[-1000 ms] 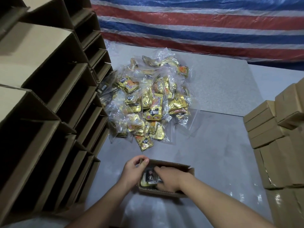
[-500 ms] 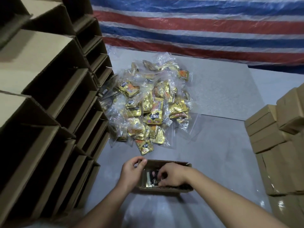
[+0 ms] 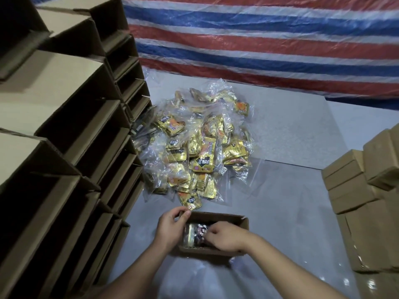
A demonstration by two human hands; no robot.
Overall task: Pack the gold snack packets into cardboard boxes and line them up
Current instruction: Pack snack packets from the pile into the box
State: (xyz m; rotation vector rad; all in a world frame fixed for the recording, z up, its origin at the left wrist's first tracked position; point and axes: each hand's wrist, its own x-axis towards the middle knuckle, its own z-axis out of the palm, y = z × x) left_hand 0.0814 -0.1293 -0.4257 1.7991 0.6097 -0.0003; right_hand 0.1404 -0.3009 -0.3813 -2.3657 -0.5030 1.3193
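An open cardboard box [image 3: 233, 219] sits on the grey floor in front of me. Gold snack packets [image 3: 194, 234] lie inside it, partly hidden. My left hand [image 3: 171, 228] grips the box's left wall, thumb outside and fingers curled over the rim. My right hand [image 3: 224, 236] reaches into the box, fingertips curled on the packets inside. A heap of gold snack packets in clear wrap [image 3: 200, 147] lies on the floor just beyond the box.
Stacked open empty cardboard boxes [image 3: 71, 147] rise along the left. Closed cardboard boxes [image 3: 364, 190] are piled at the right. A red, white and blue striped tarp [image 3: 259, 44] hangs behind. Grey floor [image 3: 280, 201] lies between the piles.
My right hand has shifted deeper into the box over the packets. The left hand keeps its hold on the box's left wall. The camera has tilted slightly.
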